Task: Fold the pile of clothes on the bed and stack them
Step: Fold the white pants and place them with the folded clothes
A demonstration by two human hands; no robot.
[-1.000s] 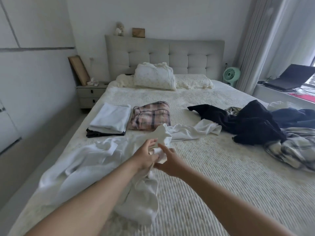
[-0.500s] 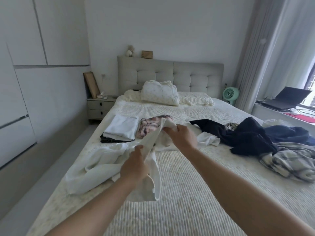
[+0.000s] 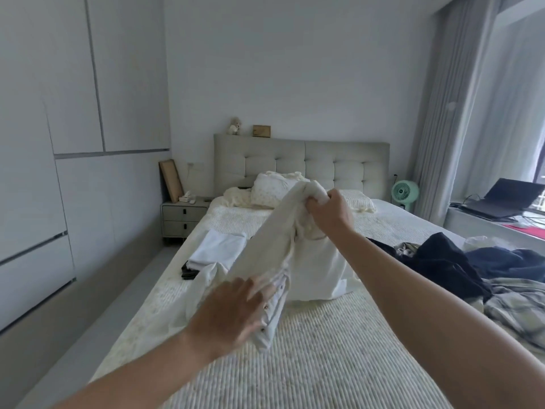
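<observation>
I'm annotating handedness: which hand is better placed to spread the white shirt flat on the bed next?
Probably left. The left hand holds the white shirt low near the bed; the right hand grips it high.

My left hand point(image 3: 233, 308) is motion-blurred, grip unclear. White shirt point(image 3: 274, 249) hides the plaid fold mid-frame. Plaid garment point(image 3: 519, 308) cut off at right edge.

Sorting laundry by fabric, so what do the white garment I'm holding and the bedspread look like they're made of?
White garment: looks like thin woven cotton or linen, matte; it drapes limply and bunches in soft creases. Bedspread: seemingly thick cotton, cream, matte, with raised ribbed rows across it.
</observation>
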